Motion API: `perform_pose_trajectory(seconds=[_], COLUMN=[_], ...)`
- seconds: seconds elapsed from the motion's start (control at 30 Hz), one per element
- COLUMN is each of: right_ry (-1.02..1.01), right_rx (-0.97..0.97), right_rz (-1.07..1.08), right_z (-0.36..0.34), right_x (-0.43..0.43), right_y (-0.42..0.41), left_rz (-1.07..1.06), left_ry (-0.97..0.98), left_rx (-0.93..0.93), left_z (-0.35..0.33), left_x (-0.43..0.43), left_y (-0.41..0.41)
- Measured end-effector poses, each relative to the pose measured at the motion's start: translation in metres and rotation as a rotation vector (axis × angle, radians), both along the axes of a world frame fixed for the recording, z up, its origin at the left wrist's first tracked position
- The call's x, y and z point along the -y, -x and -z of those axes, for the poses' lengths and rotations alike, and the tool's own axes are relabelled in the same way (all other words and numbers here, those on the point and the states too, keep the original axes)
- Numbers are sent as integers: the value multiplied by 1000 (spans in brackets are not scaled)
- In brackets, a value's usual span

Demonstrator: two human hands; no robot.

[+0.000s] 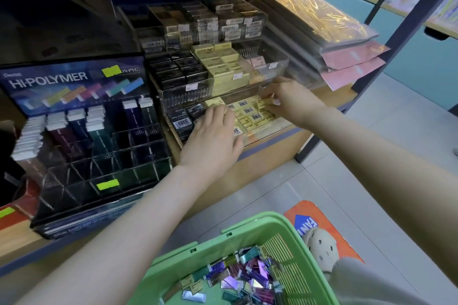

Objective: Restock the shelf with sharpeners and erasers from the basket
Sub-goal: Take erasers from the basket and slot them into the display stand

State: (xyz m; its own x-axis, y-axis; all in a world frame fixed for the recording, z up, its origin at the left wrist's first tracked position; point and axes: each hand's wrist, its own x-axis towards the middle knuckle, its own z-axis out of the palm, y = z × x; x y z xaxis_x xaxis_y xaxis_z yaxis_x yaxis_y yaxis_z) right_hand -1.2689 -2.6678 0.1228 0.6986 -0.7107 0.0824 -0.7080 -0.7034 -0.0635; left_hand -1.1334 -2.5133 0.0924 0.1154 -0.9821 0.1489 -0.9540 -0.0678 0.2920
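Note:
A clear tiered tray (270, 69) on the wooden shelf holds black erasers (178, 69) and yellow erasers (223, 62). In its lowest tier lie more yellow erasers (250, 112) with barcodes facing up and black ones (181, 119) at the left. My left hand (213, 136) lies palm down on the lowest tier, fingers fairly straight over the erasers. My right hand (285, 99) pinches a yellow eraser (264, 103) at the tier's right side. A green basket (247, 225) at the bottom holds several shiny wrapped erasers (247, 277) in teal, purple and pink.
A dark Hi-Polymer display (74, 131) with slotted compartments stands at the left of the shelf. Plastic-wrapped paper packs (322, 32) are stacked at the right. A shelf post (386, 39) rises at the right. Tiled floor (371, 156), an orange floor sticker (314, 213) and a beige shoe (322, 245) lie below.

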Motion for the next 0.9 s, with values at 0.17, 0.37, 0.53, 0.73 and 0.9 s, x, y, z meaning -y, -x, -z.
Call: perform_pose_trajectory(seconds=[0.17, 0.37, 0.53, 0.73, 0.9], right_ry=[0, 34, 222, 177, 167], right_rx=[-126, -146, -156, -156, -151], right_rz=[-90, -125, -163, -105, -54], right_z=[-2, -2, 1, 5, 6], right_x=[12, 19, 18, 12, 14], right_y=[-5, -7, -7, -8, -8], left_rz=[6, 4, 4, 5, 11], left_ry=[22, 8, 10, 14, 11], left_rx=[15, 51, 71, 80, 95], left_z=[0, 2, 3, 1, 2], left_x=[0, 1, 1, 0, 0], left_y=[0, 0, 0, 1, 1])
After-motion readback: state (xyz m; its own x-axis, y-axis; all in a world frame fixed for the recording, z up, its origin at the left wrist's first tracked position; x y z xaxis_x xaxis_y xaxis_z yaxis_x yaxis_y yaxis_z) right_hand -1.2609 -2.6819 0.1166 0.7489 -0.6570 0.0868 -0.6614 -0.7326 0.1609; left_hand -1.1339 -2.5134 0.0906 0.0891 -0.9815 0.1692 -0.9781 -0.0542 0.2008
